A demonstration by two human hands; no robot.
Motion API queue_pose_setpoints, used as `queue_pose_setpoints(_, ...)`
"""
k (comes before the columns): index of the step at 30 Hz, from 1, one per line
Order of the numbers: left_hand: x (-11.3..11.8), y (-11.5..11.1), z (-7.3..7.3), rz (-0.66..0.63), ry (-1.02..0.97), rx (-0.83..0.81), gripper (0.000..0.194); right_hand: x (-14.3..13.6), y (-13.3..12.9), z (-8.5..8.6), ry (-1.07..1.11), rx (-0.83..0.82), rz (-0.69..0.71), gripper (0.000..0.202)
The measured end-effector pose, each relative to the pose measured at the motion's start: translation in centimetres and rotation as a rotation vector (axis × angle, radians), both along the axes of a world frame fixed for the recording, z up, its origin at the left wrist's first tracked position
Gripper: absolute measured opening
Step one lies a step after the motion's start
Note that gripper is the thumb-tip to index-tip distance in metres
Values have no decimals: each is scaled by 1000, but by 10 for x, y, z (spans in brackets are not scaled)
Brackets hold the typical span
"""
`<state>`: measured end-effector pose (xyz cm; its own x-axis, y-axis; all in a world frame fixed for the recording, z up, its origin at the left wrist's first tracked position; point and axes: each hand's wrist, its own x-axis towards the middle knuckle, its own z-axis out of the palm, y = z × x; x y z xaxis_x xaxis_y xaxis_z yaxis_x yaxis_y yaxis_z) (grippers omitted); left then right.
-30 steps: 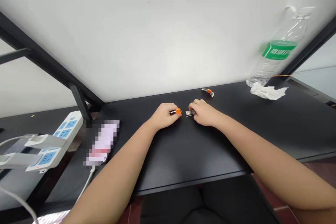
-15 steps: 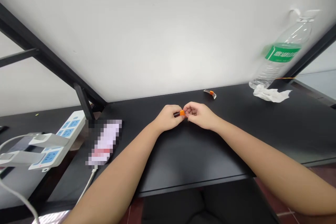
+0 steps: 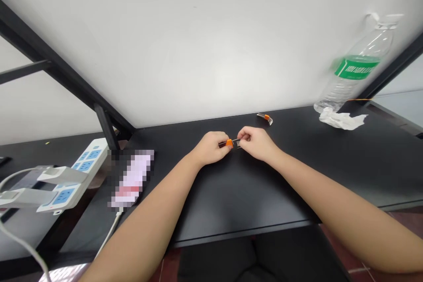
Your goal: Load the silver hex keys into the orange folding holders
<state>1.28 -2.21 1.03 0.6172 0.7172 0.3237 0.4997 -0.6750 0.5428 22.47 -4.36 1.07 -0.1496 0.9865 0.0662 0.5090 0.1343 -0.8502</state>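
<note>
Over the middle of the black tabletop, my left hand is closed on the orange holder of a hex key set. Dark key ends stick out of the holder on its left side. My right hand is just to the right, pinching a thin metal hex key that spans the small gap between the hands. Small metal ends show below this key, by the right fingertips; whether they are held too I cannot tell. Behind my right hand, near the wall, lies a second hex key set in an orange holder.
A clear bottle with a green label leans by the wall at the right, with crumpled tissue before it. To the left are a phone on a white cable and a power strip with chargers. The black table ends in front of me.
My right hand has shifted slightly right, away from the orange holder, opening a gap where the thin key now shows. My left hand stays almost in place with the holder.
</note>
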Motion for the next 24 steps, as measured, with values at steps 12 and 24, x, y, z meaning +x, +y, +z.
queue_pose_setpoints(12, -7, 7, -7, 66, -37, -77, 17, 25, 1, 18, -447, -163, 198, 10)
queue_pose_setpoints(24, -3, 4, -7, 14, -47, -52, 17, 32, 8, 1, -630, 190, 348, 24)
